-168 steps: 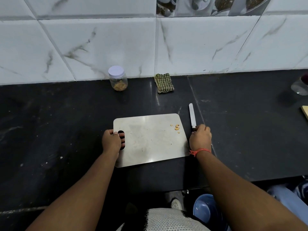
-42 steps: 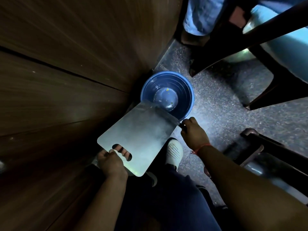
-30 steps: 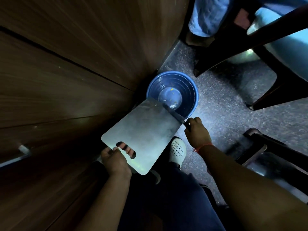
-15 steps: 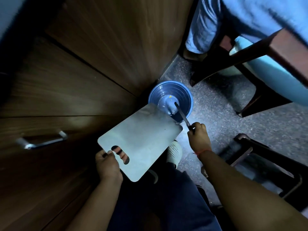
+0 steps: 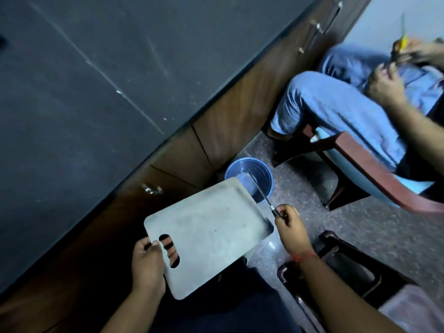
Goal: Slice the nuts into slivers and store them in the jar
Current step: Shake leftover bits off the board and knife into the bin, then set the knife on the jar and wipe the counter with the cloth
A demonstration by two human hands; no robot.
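No readable text, label, brand, number or sign shows on anything in view.

The cutting board [image 5: 206, 234] hung in the near middle, held off the floor [image 5: 360, 227], its far corner reaching over the bucket [image 5: 262, 174]. The left hand [image 5: 147, 263] gripped its near-left end, fingers [image 5: 171, 253] through the handle slot. Just right of the board, the right hand [image 5: 289, 224] held the knife [image 5: 260, 193], the blade pointing far-left over the bucket's mouth. The bucket stood on the floor against the cabinet [image 5: 228, 121], which ran beneath the bench [image 5: 84, 80] at far left. A chair [image 5: 360, 164] sat at far right, a seated person [image 5: 336, 102] on it.
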